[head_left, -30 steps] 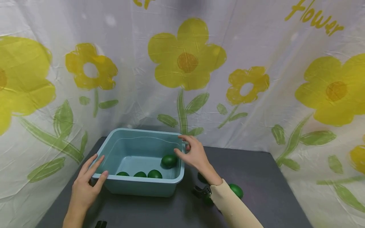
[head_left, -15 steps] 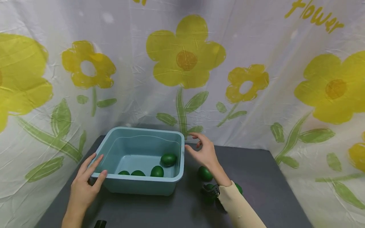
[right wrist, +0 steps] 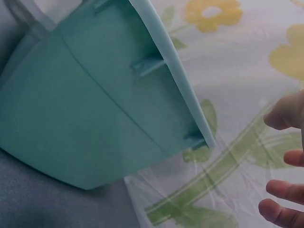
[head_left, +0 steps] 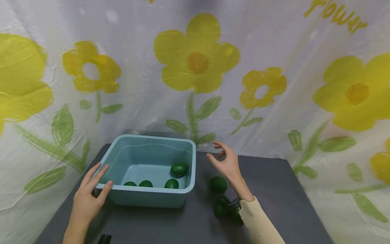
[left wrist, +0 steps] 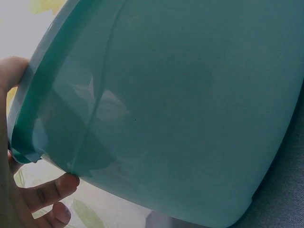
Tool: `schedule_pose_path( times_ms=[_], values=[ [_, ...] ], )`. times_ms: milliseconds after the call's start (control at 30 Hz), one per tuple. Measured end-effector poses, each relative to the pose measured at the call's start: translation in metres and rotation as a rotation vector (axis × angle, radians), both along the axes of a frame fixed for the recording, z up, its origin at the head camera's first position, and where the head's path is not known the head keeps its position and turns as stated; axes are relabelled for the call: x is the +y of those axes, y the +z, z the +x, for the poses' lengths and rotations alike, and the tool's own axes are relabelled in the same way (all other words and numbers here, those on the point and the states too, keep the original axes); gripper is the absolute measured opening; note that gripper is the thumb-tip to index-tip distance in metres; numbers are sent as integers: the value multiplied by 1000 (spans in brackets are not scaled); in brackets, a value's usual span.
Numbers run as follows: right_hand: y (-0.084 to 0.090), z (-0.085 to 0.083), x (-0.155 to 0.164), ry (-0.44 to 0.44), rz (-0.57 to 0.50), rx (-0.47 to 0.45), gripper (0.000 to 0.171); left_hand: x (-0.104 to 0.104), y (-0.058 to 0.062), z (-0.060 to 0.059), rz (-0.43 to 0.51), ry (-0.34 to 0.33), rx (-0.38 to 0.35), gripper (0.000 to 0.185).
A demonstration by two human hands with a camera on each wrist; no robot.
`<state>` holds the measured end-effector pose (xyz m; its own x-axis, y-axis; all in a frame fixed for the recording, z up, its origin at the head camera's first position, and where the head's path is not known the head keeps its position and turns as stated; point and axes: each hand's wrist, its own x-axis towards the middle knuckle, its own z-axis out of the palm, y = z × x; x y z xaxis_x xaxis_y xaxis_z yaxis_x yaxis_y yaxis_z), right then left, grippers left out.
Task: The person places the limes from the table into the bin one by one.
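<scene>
A light blue plastic basin stands on the dark table. My left hand holds its near left corner, thumb over the front rim and fingers along the left rim. In the left wrist view, fingertips lie against the outside of the wall. Inside the basin are several dark green avocados, some half hidden by the front wall. My right hand hangs in the air to the right of the basin, holding nothing, its fingers loosely bent. The right wrist view shows these fingers apart from the basin's rim.
More avocados lie on the grey table right of the basin, partly hidden by my right forearm and its wrist mount. A white cloth printed with yellow flowers hangs behind and on both sides.
My right hand has left the basin's right rim and moved right. One avocado inside has rolled slightly to the right. The left hand keeps its place at the corner.
</scene>
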<state>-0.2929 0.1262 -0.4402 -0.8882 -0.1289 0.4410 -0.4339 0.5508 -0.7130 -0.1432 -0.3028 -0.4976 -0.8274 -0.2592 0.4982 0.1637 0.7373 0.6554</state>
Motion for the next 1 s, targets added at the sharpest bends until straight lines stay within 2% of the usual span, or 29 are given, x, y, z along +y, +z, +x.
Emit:
schedule_pose_path(
  times_ms=[200, 433, 667, 867, 1000],
  values=[
    [-1, -3, 14, -10, -8, 31, 53, 2, 1, -1, 7, 9, 6, 61],
    [-8, -2, 28, -60, -21, -21, 55, 1, 0, 0, 0, 5, 5, 60],
    [-16, 1, 43, -103, -6, -83, 58, 1, -1, 0, -42, 31, 14, 60],
    [-28, 5, 52, -114, 25, -121, 62, 1, 1, 1, -58, 40, 7, 60],
    [-35, 9, 56, -116, 44, -138, 64, 2, 2, 1, -32, 27, -5, 60]
  ],
)
